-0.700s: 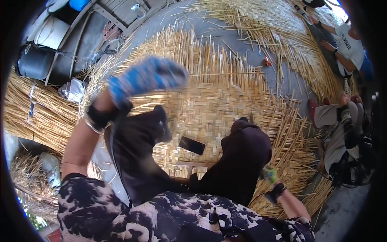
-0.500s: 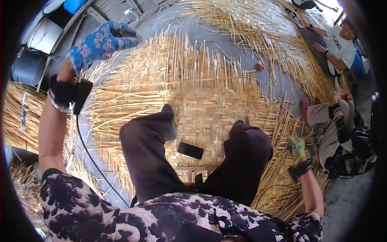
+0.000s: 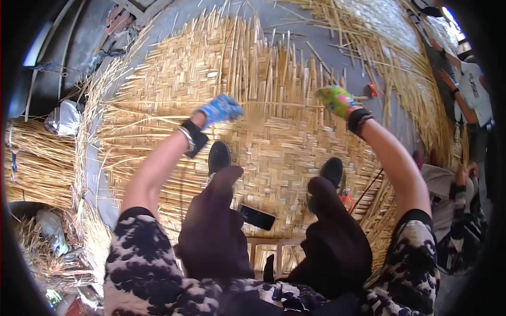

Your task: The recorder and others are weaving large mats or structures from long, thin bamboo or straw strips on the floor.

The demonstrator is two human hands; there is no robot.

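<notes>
A pale-gold woven mat (image 3: 274,139) fills the middle of the clock face, its flat strips plaited in a stepped pattern, with unwoven ends spreading ragged towards 12. One long strip (image 3: 284,104) runs across it. Near that strip, the left hand (image 3: 221,109), in a blue patterned glove, is at 11, and the right hand (image 3: 336,99), gloved in yellow-green, at 2. Both look partly curled; whether either grips anything I cannot tell. The mat lies on grey floor (image 3: 352,67). One black phone (image 3: 256,217) lies at 6, one stalk pile (image 3: 42,163) at 9, one other mat (image 3: 387,26) between 1 and 2, and two co-workers (image 3: 474,89) between 2 and 4
</notes>
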